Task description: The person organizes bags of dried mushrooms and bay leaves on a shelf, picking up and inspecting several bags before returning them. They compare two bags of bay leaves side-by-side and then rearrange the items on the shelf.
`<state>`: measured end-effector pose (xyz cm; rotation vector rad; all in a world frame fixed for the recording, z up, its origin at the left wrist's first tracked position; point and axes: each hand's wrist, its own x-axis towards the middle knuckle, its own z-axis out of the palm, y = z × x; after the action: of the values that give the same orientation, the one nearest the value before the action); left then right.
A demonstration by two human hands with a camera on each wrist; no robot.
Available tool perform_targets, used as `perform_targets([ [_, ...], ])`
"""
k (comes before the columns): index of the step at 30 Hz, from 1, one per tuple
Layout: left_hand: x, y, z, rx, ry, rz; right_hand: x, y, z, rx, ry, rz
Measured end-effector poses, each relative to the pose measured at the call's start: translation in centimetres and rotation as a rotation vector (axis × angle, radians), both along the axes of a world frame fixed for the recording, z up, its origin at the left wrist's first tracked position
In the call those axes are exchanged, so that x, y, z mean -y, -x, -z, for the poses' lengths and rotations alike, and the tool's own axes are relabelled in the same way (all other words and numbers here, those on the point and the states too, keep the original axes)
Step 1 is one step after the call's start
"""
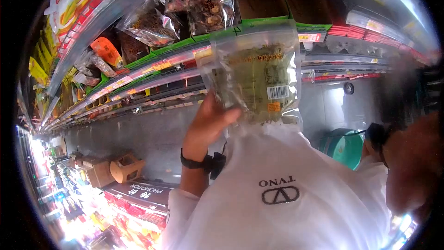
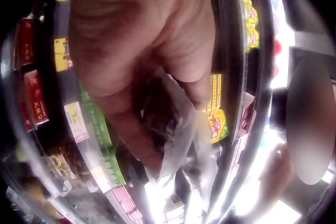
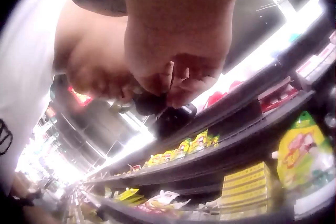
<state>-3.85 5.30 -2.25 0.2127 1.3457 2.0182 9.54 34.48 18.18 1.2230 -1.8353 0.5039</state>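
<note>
My left hand grips a clear plastic pouch by its left edge, thumb across the front. Flat greenish contents show through the plastic, with a white barcode label and a small orange patch facing me. In the left wrist view, the left hand pinches the glossy pouch between thumb and fingers. Raised close to the head camera, my right hand is a large dark blur. The right wrist view has the right hand with curled fingers beside a black object; I cannot tell whether they hold it.
Shop shelves curve across the front, bearing bagged dried mushrooms and other packets. Price tags line the shelf edges. A green tub stands low at right. Cardboard boxes and a promotion display are at lower left.
</note>
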Motion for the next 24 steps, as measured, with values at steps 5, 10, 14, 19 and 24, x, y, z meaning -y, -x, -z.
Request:
perform_targets([
  [5, 0.0, -0.2, 0.0, -0.038, 0.04, -0.036, -0.6, 0.0, 0.4, -0.009, -0.003, -0.06],
  [10, -0.1, -0.5, -0.7, -0.045, -0.002, -0.049, -1.3, -0.1, 0.3, -0.008, -0.012, -0.09],
  [14, 0.6, -1.1, -0.5, -0.059, -0.043, -0.059, -0.8, -0.4, 0.1, 0.009, -0.007, -0.107],
  [19, 2.3, -1.9, -0.4, -0.126, 0.016, -0.112, 0.5, -0.1, -0.3, 0.034, 0.027, -0.101],
  [24, 4.1, -1.8, -0.2, -0.234, 0.108, -0.215, 2.1, 1.7, 3.1, 0.265, 0.26, 0.072],
])
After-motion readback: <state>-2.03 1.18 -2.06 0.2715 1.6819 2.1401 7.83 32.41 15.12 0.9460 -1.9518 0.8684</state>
